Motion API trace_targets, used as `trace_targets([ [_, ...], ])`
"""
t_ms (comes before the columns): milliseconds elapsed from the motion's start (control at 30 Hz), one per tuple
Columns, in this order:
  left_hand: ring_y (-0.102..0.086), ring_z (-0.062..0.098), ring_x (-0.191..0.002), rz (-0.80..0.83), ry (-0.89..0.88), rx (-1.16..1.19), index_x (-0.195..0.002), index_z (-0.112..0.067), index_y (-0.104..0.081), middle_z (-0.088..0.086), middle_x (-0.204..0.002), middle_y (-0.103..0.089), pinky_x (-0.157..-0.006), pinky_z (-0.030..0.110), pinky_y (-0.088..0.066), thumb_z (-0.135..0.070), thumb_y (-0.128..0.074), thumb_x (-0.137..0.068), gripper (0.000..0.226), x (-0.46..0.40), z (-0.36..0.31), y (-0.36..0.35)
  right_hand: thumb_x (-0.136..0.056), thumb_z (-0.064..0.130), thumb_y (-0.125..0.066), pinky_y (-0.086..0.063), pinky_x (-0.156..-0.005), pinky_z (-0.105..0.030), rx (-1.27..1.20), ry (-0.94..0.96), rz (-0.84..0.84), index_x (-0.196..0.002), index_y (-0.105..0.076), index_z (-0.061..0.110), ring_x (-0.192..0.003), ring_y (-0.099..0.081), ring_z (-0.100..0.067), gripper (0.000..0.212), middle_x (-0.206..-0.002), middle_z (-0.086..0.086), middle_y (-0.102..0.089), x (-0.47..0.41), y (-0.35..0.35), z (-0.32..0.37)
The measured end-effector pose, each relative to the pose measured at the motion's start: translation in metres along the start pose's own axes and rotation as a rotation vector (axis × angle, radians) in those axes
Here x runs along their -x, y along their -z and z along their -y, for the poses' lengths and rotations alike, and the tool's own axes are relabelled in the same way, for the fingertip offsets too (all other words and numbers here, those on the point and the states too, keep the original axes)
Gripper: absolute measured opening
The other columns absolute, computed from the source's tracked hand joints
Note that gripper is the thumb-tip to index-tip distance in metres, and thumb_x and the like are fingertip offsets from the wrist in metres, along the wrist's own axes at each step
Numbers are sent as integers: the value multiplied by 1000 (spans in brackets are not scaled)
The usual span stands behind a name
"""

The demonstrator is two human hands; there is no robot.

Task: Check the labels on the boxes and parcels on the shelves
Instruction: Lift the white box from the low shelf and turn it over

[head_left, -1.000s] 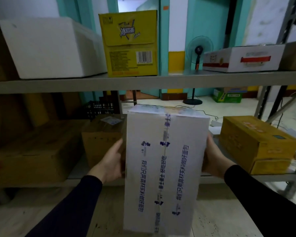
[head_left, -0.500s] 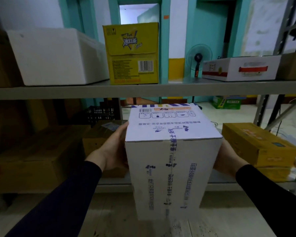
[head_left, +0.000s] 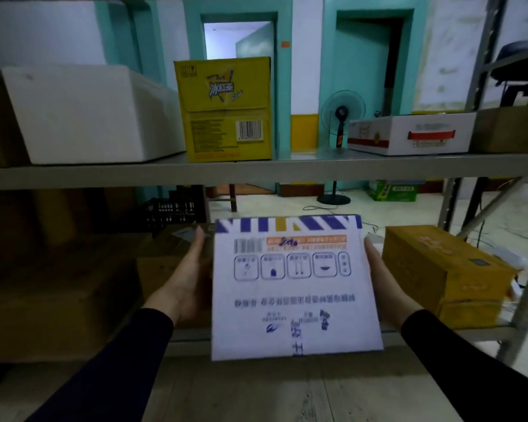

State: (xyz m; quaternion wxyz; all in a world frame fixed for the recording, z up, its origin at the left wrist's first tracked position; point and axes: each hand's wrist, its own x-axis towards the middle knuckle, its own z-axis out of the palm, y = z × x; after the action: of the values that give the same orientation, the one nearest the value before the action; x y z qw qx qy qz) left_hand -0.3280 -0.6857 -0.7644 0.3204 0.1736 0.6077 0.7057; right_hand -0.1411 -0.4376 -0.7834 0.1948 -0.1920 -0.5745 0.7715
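I hold a white carton [head_left: 293, 287] in front of the lower shelf, its printed face turned up toward me. That face shows a blue and yellow striped band, a barcode, an orange strip and a row of handling icons. My left hand [head_left: 186, 281] presses flat against its left side with the fingers straight. On the right side my right hand [head_left: 384, 284] presses the same way. The carton hangs between my palms, clear of the shelf.
The upper shelf [head_left: 317, 167] carries a white foam box [head_left: 86, 114], a yellow drink carton [head_left: 226, 111] and a flat white-and-red box [head_left: 409, 135]. On the lower level sit brown cartons [head_left: 58, 293] at left and a yellow-brown box [head_left: 439, 269] at right. A standing fan [head_left: 342, 117] is behind.
The white carton has been tipped toward me, from its taped side to its printed end face. Both hands stayed on its sides, and my view has risen.
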Motion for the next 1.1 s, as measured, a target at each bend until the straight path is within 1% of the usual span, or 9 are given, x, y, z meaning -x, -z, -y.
trace_targets([
  [100,-68,39,-101,-24,34,-24,-95,-19,-80,19,-105,-74,-97,49,-47,-84,-37,-81,80,0,6,-3,-96,64,-30,-61,-57,-37,2,-48,31,-112,-68,16,-75,-76,-30,63,-93,-18,-77,6,-4,-9],
  [233,-63,33,-93,23,46,41,-85,-14,-79,18,-96,-72,-92,44,-44,-63,-55,-83,55,2,12,-1,-90,75,-26,-56,-74,-45,-37,-55,-29,-108,-71,16,-82,-76,-34,77,-99,-21,-76,5,2,-10],
  [333,-61,29,-82,57,71,51,-82,-13,-77,15,-86,-69,-82,38,-44,-50,-57,-81,42,6,18,0,-88,75,-39,-55,-74,-43,-44,-112,-86,-102,-74,12,-75,-74,-36,74,-97,-24,-75,-1,2,-14],
  [433,-64,29,-79,35,58,46,-98,-8,-73,16,-88,-72,-79,36,-45,-41,-59,-74,43,2,26,5,-93,58,-51,-56,-74,-39,77,-166,-106,-109,-65,6,-70,-72,-33,56,-91,-22,-75,0,1,-23],
  [600,-68,30,-81,53,25,92,-112,-6,-67,18,-97,-73,-78,35,-48,-32,-56,-78,44,-2,33,6,-89,57,-55,-53,-77,-40,73,-205,-139,-116,-62,2,-76,-70,-35,62,-99,-25,-75,-4,2,-38],
  [700,-66,28,-76,24,19,80,-88,-10,-75,14,-85,-73,-77,34,-46,-29,-49,-88,32,-3,33,7,-91,54,-53,-54,-68,-34,59,-204,-137,-111,-62,2,-67,-71,-31,57,-90,-22,-76,-7,3,-42],
  [900,-64,25,-70,50,26,46,-55,-14,-72,7,-67,-71,-74,32,-44,-26,-44,-93,49,-6,35,7,-92,54,-53,-55,-65,-33,28,-193,-135,-109,-61,1,-64,-71,-31,56,-85,-21,-75,-13,4,-45],
  [1000,-66,30,-80,44,20,75,-95,-10,-73,15,-88,-74,-81,36,-46,-32,-55,-81,32,-9,35,8,-92,54,-53,-55,-67,-34,9,-189,-141,-109,-61,2,-64,-71,-31,56,-85,-21,-76,-14,4,-44],
  [1100,-67,32,-82,27,8,88,-97,-9,-71,16,-91,-74,-83,39,-46,-31,-54,-82,31,-12,37,10,-91,53,-54,-54,-68,-35,-7,-188,-137,-107,-61,2,-63,-71,-32,54,-84,-20,-75,-16,5,-45],
])
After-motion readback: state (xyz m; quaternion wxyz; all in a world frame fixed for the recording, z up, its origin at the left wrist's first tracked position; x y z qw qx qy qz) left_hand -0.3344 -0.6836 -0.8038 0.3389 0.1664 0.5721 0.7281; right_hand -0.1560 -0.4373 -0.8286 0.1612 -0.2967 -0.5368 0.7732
